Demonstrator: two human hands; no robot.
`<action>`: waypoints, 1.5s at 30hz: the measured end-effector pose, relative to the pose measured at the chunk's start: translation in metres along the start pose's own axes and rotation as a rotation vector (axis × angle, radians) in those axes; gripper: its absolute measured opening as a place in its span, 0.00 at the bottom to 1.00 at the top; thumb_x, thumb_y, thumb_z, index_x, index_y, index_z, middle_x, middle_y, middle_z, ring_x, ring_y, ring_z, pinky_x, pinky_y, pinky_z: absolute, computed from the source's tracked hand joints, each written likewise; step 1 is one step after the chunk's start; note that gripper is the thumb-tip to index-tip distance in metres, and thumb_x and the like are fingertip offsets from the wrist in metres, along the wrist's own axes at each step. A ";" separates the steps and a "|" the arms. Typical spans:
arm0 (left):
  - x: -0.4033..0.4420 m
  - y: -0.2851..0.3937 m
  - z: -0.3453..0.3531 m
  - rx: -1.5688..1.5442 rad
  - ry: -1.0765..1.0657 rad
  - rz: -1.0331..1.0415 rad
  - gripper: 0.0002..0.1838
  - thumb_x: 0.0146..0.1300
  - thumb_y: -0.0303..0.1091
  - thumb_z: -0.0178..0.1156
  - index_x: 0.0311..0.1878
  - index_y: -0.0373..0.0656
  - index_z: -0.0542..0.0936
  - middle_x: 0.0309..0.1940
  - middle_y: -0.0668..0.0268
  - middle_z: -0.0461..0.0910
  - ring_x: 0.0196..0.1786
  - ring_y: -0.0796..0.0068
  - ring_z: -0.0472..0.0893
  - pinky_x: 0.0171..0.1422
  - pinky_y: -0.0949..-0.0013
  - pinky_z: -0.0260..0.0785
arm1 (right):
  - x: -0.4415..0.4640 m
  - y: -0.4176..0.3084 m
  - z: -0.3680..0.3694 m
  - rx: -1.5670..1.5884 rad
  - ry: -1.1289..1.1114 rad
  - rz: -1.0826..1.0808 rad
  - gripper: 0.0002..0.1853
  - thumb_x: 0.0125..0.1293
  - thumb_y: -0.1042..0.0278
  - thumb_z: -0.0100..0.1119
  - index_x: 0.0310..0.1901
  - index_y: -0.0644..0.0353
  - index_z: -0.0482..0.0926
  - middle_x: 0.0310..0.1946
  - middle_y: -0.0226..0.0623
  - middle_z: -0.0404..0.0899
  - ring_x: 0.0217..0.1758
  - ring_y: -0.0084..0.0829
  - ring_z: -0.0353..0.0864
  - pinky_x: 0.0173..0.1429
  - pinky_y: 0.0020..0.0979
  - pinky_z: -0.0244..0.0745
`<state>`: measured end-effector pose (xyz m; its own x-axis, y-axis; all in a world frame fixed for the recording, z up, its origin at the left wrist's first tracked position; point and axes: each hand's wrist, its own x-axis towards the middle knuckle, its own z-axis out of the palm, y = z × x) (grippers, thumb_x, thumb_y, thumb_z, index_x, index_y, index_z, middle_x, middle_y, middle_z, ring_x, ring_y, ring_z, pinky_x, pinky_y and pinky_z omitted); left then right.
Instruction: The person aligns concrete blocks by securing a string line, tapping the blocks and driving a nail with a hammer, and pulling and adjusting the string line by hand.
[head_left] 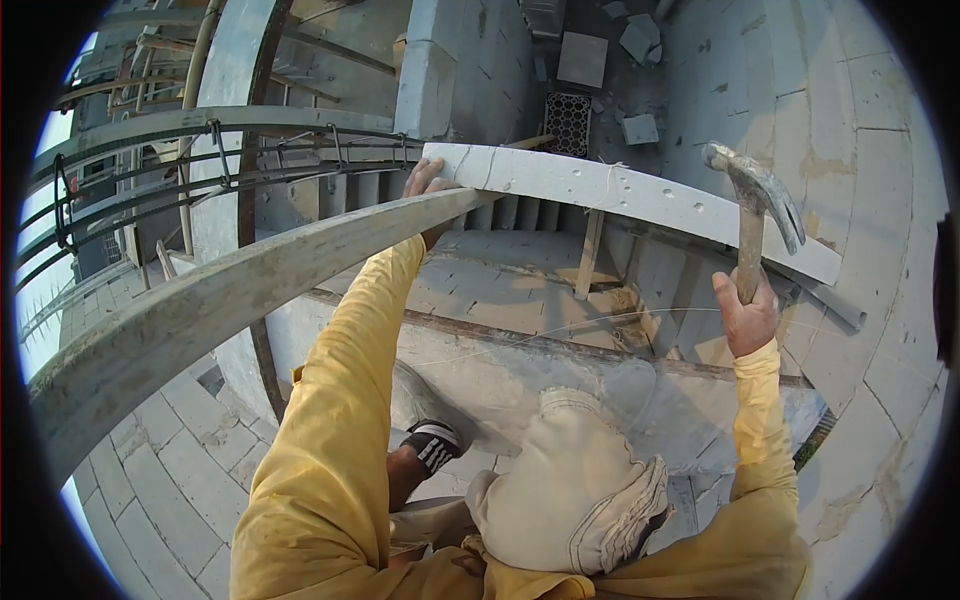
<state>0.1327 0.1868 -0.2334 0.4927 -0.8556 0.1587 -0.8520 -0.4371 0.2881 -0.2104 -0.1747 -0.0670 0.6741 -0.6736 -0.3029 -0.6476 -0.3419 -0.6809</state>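
Beyond the far edge of the ledge (pixel 500 372), the white block (pixel 590 184) is apparently being steadied, its left end held by the curled left hand (pixel 424 179), while a hammer (pixel 750 215) is gripped upright in the tight right hand (pixel 748 315), careful aim seemingly being called for next.

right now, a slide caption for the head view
Right hand holds a hammer, left hand at one end of a white beam.

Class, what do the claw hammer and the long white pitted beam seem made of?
Grey claw hammer: head likely metal, by its dull sheen; handle probably wood, matt and brownish. Long white pitted beam: perhaps aerated concrete, by its matt, pocked face; foam possible.
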 end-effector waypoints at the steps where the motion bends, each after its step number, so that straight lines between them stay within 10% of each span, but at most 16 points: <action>1: 0.004 -0.002 -0.008 0.033 -0.048 0.083 0.22 0.47 0.35 0.76 0.48 0.55 0.81 0.58 0.61 0.73 0.69 0.46 0.66 0.74 0.45 0.61 | -0.039 0.018 -0.009 0.029 0.063 0.037 0.15 0.63 0.60 0.66 0.35 0.63 0.76 0.24 0.42 0.77 0.26 0.40 0.76 0.35 0.39 0.73; 4: 0.016 0.009 -0.034 0.096 -0.184 0.268 0.22 0.52 0.34 0.72 0.52 0.51 0.82 0.56 0.63 0.75 0.69 0.49 0.66 0.76 0.45 0.57 | -0.162 0.069 -0.022 -0.054 0.142 0.271 0.14 0.62 0.60 0.65 0.36 0.63 0.74 0.24 0.43 0.76 0.27 0.42 0.76 0.36 0.39 0.73; 10: -0.042 0.043 -0.043 -0.115 -0.333 -0.637 0.29 0.59 0.49 0.70 0.53 0.35 0.75 0.51 0.45 0.78 0.57 0.49 0.78 0.64 0.56 0.68 | -0.360 0.142 0.046 -0.131 0.335 0.830 0.20 0.61 0.57 0.64 0.46 0.65 0.74 0.38 0.51 0.77 0.41 0.52 0.78 0.47 0.45 0.72; 13: -0.092 0.044 0.016 -0.457 -0.482 -0.589 0.25 0.59 0.49 0.70 0.46 0.35 0.77 0.38 0.51 0.82 0.42 0.59 0.82 0.51 0.62 0.75 | -0.412 0.151 0.084 -0.090 0.374 1.022 0.23 0.61 0.55 0.64 0.50 0.64 0.73 0.44 0.53 0.76 0.47 0.53 0.76 0.53 0.46 0.71; 19: -0.032 0.184 0.044 -0.847 -1.071 -0.417 0.44 0.65 0.60 0.60 0.71 0.34 0.63 0.63 0.47 0.74 0.68 0.58 0.72 0.66 0.62 0.68 | -0.440 0.153 0.126 -0.284 0.160 1.221 0.33 0.58 0.49 0.65 0.60 0.61 0.69 0.57 0.54 0.69 0.63 0.52 0.69 0.66 0.46 0.67; 21: -0.040 0.206 0.063 -0.930 -1.100 -0.457 0.40 0.64 0.51 0.65 0.70 0.33 0.64 0.51 0.55 0.79 0.53 0.67 0.78 0.57 0.67 0.70 | -0.392 0.130 0.081 -0.132 0.145 1.254 0.38 0.60 0.44 0.63 0.65 0.61 0.67 0.66 0.57 0.64 0.70 0.52 0.66 0.71 0.44 0.65; 24: -0.025 0.248 0.043 -1.271 -1.187 -0.623 0.33 0.65 0.43 0.67 0.67 0.35 0.68 0.34 0.67 0.80 0.30 0.77 0.78 0.36 0.71 0.72 | -0.332 0.132 0.051 0.002 0.332 0.901 0.31 0.59 0.51 0.66 0.60 0.61 0.71 0.57 0.53 0.71 0.60 0.49 0.73 0.64 0.43 0.70; 33: 0.014 0.214 -0.113 -1.157 -1.162 -0.623 0.11 0.68 0.41 0.62 0.42 0.42 0.81 0.26 0.74 0.77 0.21 0.87 0.68 0.24 0.79 0.59 | -0.160 0.098 0.025 0.461 0.607 0.592 0.34 0.59 0.45 0.65 0.59 0.64 0.72 0.44 0.43 0.79 0.47 0.37 0.78 0.56 0.36 0.73; 39: 0.022 0.158 -0.196 -1.049 -0.877 -0.670 0.10 0.67 0.39 0.64 0.38 0.41 0.81 0.20 0.75 0.73 0.18 0.88 0.65 0.20 0.79 0.55 | -0.124 0.023 0.016 0.854 0.051 0.285 0.32 0.63 0.46 0.65 0.59 0.64 0.74 0.38 0.34 0.78 0.36 0.22 0.77 0.40 0.27 0.75; 45: 0.015 0.139 -0.230 -1.016 -0.607 -0.488 0.11 0.66 0.38 0.66 0.35 0.40 0.82 0.19 0.77 0.72 0.18 0.89 0.65 0.21 0.80 0.54 | -0.114 -0.037 0.024 0.550 -0.256 -0.005 0.26 0.63 0.49 0.64 0.52 0.65 0.78 0.37 0.34 0.81 0.42 0.26 0.79 0.50 0.29 0.74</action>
<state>0.0626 0.1775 0.0261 0.3261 -0.7732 -0.5439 0.0428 -0.5627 0.8256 -0.2545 -0.0695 -0.0230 0.7850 -0.4704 -0.4031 -0.4117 0.0900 -0.9068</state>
